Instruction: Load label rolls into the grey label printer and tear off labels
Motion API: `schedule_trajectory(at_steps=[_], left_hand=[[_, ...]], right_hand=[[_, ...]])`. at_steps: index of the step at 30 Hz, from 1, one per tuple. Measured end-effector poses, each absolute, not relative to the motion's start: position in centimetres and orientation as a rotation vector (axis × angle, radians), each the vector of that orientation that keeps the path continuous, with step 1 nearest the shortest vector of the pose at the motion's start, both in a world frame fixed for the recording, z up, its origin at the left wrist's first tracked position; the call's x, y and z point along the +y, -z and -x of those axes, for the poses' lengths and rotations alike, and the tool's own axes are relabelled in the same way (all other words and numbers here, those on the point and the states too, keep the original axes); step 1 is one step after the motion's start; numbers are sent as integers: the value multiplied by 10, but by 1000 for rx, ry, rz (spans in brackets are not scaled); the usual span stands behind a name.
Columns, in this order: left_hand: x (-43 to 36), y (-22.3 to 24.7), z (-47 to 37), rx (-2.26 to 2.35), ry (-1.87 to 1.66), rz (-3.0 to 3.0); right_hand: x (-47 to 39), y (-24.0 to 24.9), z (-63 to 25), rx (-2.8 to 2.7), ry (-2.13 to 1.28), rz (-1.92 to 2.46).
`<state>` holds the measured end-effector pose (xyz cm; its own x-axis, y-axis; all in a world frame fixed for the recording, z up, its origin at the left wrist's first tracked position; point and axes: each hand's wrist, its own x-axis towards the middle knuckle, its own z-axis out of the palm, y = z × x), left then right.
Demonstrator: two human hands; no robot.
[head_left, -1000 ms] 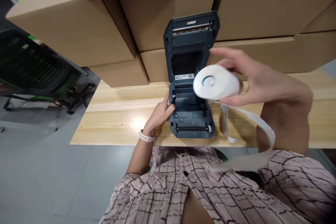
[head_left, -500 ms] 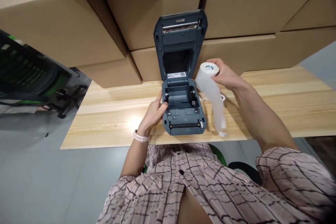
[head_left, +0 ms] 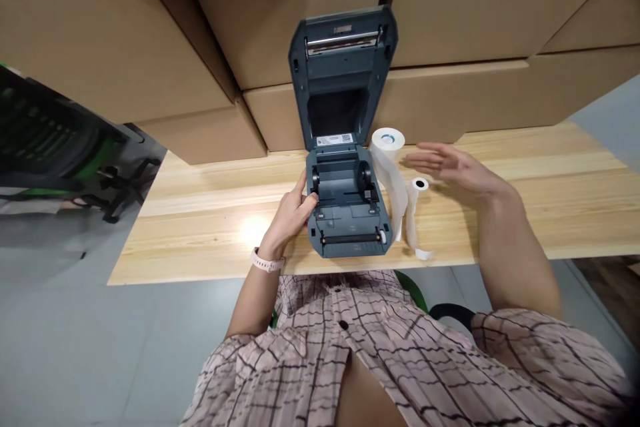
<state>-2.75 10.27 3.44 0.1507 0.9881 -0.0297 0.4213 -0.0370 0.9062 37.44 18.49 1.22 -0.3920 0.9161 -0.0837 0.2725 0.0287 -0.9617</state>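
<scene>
A dark grey label printer (head_left: 349,213) stands on the wooden table (head_left: 200,227) with its lid (head_left: 343,73) swung up and its roll bay bare. My left hand (head_left: 295,210) rests against the printer's left side. A white paper roll (head_left: 387,141) stands on end just right of the printer, its loose strip trailing toward the table's front edge. A small empty core (head_left: 419,185) stands beside it. My right hand (head_left: 447,167) hovers flat, fingers apart, right of the roll and holds nothing.
Large cardboard boxes (head_left: 475,20) are stacked along the back of the table behind the printer. A black and green office chair (head_left: 55,147) stands on the grey floor at the left.
My right hand set the paper roll down on end beside the printer and let go, pulling back to the right. My left hand stayed on the printer.
</scene>
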Motion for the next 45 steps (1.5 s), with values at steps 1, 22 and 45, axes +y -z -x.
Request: schedule_trajectory(at_steps=[1, 22, 45], left_hand=[[103, -34, 28, 1400, -838, -1607], [103, -27, 29, 1432, -802, -1661], [100, -27, 25, 1452, -837, -1634]], right_hand=[[175, -10, -379, -1750, -1446, 1227], [111, -96, -229, -2699, -324, 985], [24, -33, -200, -2352, -132, 1079]])
